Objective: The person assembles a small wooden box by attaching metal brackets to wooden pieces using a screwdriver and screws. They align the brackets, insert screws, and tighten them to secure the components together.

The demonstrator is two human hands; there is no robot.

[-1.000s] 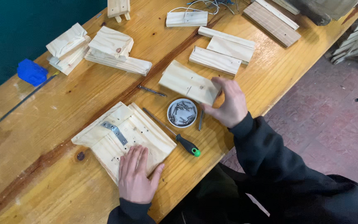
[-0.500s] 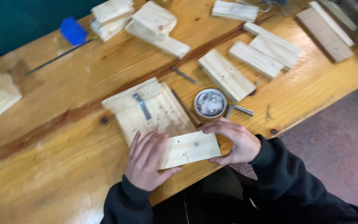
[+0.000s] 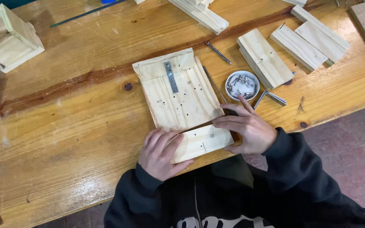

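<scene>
Both hands grip a small wood block (image 3: 201, 142) at lower centre of the frame, left hand (image 3: 162, 153) curled over its left end, right hand (image 3: 246, 130) cupped on its right end, index finger stretched up. The block butts against a larger wood panel (image 3: 181, 95) with a metal strip (image 3: 170, 77) on the surface (image 3: 64, 126). A round dish of screws (image 3: 242, 85) sits just right; loose planks (image 3: 265, 57) lie upper right.

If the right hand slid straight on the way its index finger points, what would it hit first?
Most likely the small round dish of screws: the right hand has its index fingertip just short of the rim.
</scene>
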